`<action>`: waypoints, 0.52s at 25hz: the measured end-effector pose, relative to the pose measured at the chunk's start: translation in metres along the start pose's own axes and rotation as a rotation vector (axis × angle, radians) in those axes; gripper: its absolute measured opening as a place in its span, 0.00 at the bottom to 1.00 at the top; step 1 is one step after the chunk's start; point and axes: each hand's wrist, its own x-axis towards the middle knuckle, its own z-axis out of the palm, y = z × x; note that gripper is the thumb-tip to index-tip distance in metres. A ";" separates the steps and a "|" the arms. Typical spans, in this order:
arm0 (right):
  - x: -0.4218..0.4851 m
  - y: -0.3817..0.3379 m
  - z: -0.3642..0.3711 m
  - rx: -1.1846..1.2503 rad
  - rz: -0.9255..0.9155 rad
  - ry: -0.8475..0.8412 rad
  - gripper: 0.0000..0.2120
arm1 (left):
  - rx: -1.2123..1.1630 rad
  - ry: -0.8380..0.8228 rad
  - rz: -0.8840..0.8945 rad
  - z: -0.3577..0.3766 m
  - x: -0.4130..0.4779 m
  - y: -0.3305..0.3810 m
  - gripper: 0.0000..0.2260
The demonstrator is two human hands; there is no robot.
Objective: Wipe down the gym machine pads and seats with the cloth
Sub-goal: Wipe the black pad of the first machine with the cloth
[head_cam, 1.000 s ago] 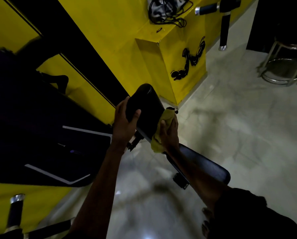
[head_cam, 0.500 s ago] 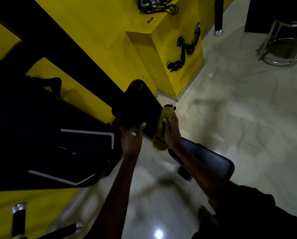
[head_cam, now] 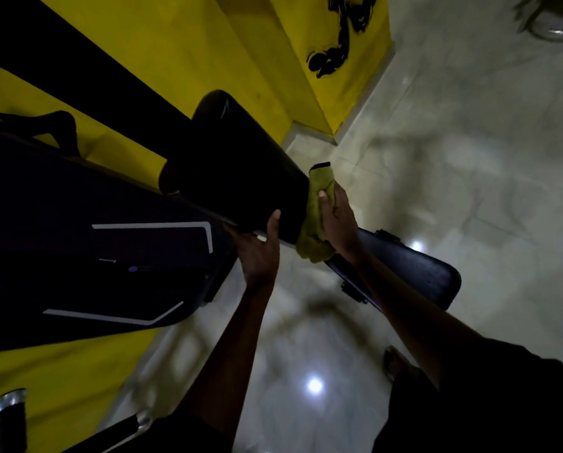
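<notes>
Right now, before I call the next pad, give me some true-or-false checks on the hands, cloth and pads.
1. The right hand holds the yellow cloth against the upper pad. True.
2. The left hand hangs free of that pad. False: it grips the pad's lower edge.
3. The cloth covers the pad's far top end. False: it sits at the pad's side, near its lower end.
4. A lower black pad lies beside the right forearm. True.

Gym: black machine pad (head_cam: 240, 165), bodybuilder decal (head_cam: 325, 62) on yellow wall (head_cam: 162, 44).
</notes>
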 end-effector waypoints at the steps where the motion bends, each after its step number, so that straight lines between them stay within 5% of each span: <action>1: 0.004 0.004 -0.004 0.012 0.088 -0.018 0.24 | 0.017 0.024 0.027 0.003 -0.001 -0.002 0.47; 3: 0.007 0.005 -0.005 0.028 0.177 -0.026 0.27 | 0.042 0.070 0.043 0.007 -0.006 -0.001 0.44; 8: -0.012 0.006 0.010 0.118 0.001 -0.047 0.28 | 0.093 0.109 0.174 0.010 0.002 -0.014 0.43; 13: 0.019 0.046 0.001 0.038 0.312 -0.049 0.33 | 0.025 0.034 0.154 0.006 0.004 -0.016 0.43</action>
